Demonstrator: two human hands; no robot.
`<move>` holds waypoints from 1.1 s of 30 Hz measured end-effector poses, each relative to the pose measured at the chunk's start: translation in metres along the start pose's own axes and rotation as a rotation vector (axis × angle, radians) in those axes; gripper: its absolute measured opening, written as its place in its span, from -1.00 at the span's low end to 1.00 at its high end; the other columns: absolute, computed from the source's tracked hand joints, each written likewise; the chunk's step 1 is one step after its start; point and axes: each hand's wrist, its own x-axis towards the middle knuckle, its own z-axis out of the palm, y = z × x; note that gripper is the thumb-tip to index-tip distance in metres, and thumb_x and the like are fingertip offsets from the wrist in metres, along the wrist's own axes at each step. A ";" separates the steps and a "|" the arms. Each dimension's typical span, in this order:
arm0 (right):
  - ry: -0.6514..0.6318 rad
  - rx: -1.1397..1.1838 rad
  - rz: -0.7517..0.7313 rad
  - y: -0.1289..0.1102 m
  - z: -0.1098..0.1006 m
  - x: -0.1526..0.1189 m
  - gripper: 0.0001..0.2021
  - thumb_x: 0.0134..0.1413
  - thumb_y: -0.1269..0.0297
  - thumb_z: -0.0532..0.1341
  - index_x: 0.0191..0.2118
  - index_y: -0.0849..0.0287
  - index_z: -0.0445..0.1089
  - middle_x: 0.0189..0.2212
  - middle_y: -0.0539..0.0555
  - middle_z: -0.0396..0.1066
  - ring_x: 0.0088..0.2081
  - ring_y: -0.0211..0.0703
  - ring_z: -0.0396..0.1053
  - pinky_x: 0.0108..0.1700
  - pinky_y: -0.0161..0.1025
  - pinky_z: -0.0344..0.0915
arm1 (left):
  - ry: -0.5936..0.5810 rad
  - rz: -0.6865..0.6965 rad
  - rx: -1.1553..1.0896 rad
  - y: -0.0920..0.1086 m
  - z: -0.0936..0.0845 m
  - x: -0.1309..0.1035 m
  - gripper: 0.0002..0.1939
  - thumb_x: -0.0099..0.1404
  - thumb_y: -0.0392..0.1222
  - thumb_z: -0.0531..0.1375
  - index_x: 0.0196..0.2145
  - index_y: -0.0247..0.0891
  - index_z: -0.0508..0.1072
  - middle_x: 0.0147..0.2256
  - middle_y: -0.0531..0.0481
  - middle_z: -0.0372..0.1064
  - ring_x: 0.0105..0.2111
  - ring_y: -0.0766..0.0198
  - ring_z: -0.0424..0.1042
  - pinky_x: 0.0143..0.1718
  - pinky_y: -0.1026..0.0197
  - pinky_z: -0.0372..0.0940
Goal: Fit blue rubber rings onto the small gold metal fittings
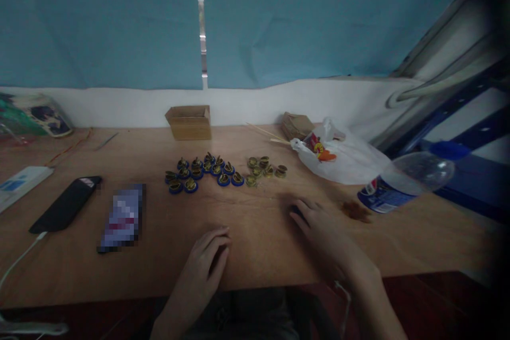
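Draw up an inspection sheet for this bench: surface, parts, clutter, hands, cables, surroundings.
Surface: wooden tabletop; rust-brown patch at right, stain or scrap unclear.
Parts: blue-based brass-coloured pieces, grouped left of plain brass-coloured pieces.
Clutter: cardboard box, white plastic bag, blue-labelled bottle, black device.
Hands: left hand near the front edge, nothing seen in it; right hand farther forward, dark spot at its fingers, item or shadow unclear.
Cables: white cable runs to the black device.
Surroundings: blue sheet above white wall.
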 end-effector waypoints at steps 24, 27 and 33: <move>0.166 -0.153 0.284 -0.021 0.015 0.004 -0.77 0.16 0.14 0.17 -0.30 0.23 0.38 -0.27 0.20 0.43 -0.19 0.11 0.34 -0.16 -0.08 0.23 | 0.003 0.008 0.050 -0.004 0.002 0.004 -0.76 0.38 -0.26 -0.02 -0.10 -0.11 0.38 0.06 -0.04 0.31 0.11 0.17 0.26 0.17 -0.09 0.18; 0.182 -0.157 0.317 -0.026 0.016 0.011 -0.73 0.14 0.08 0.17 -0.32 0.22 0.38 -0.28 0.19 0.43 -0.19 0.12 0.35 -0.18 -0.08 0.22 | 0.002 0.011 0.054 -0.004 0.002 0.004 -0.77 0.39 -0.26 -0.03 -0.10 -0.11 0.38 0.06 -0.04 0.30 0.11 0.17 0.25 0.17 -0.09 0.17; 0.174 -0.070 0.363 -0.018 0.019 0.018 -0.73 0.10 0.08 0.21 -0.41 0.20 0.40 -0.32 0.21 0.43 -0.22 0.08 0.36 -0.21 -0.11 0.21 | 0.010 0.016 0.062 -0.003 0.002 0.003 -0.77 0.39 -0.26 -0.02 -0.11 -0.11 0.38 0.06 -0.03 0.31 0.11 0.17 0.25 0.16 -0.07 0.19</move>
